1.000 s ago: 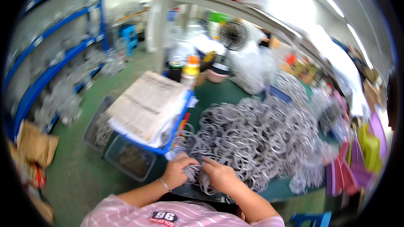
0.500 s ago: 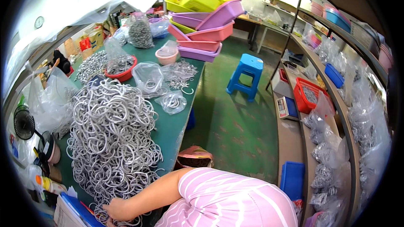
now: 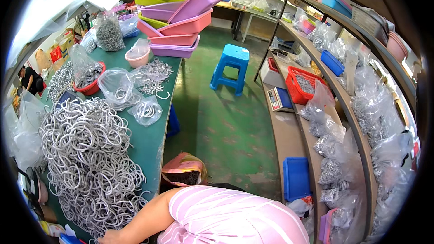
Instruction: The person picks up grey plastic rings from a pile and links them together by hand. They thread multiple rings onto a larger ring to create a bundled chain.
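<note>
My right hand [image 3: 110, 236] reaches in at the lower edge, from a pink-and-white striped sleeve [image 3: 235, 214]. It is at the near end of a large heap of grey metal rings [image 3: 90, 153] piled on the green table. Its fingers are mostly cut off by the picture's edge, so whether they hold a ring does not show. The rings look like open or C-shaped loops, tangled together. Just left of the hand, the corner of a blue folder or tray [image 3: 70, 238] shows. My left hand is out of view.
Beyond the heap lie clear bags of rings [image 3: 147, 110], a red bowl [image 3: 92, 88] and stacked coloured basins [image 3: 181, 27]. An open sack [image 3: 184, 167] stands beside the table. A blue stool [image 3: 230, 70] is on the floor. Shelves with bagged parts [image 3: 332, 167] line the right. Another person [image 3: 30, 80] is far left.
The view has swung, so the table and shelves sit further left. My right hand now lies lower, nearer the bottom edge, and less of its fingers shows. The blue folder has mostly left the picture.
</note>
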### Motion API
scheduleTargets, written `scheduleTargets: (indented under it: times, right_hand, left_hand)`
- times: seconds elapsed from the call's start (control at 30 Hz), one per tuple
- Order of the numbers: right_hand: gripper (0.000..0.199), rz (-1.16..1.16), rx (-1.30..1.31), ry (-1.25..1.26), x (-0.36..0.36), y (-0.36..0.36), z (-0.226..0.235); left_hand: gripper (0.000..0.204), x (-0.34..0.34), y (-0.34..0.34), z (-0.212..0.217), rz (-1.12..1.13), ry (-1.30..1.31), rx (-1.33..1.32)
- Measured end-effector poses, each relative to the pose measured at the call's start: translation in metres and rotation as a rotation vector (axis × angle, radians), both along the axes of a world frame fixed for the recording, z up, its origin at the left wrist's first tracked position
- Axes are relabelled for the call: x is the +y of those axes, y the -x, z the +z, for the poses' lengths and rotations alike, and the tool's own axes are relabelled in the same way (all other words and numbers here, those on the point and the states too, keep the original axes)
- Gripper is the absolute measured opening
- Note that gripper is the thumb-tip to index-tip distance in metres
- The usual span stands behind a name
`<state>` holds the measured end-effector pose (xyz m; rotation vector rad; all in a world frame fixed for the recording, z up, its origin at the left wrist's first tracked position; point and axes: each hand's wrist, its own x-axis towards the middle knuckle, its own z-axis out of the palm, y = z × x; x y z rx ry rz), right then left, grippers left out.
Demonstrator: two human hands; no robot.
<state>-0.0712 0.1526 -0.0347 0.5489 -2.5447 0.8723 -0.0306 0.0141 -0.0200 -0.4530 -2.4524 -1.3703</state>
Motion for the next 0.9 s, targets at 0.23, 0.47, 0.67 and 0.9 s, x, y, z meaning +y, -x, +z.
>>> scheduleTargets:
  times: [0.23,0.47,0.67,0.9]
  right_hand:
    - [0.024,-0.028,-0.214,0.146,0.012,-0.001,0.019]
    - [0.015,0.016,-0.057,0.045,0.018,-0.012,0.058]
    - [0.018,0.111,-0.203,-0.306,0.017,-0.013,0.092]
    - [0.017,0.098,-0.356,-0.452,0.019,-0.004,0.097]
  left_hand:
    - [0.02,-0.006,0.011,-0.01,-0.016,0.078,0.356]
    - [0.05,0.014,0.021,-0.021,0.031,-0.457,0.058]
    - [0.038,0.005,0.012,-0.006,0.049,-0.142,-0.033]
    - [0.024,-0.003,-0.004,-0.002,0.104,-0.016,0.063]
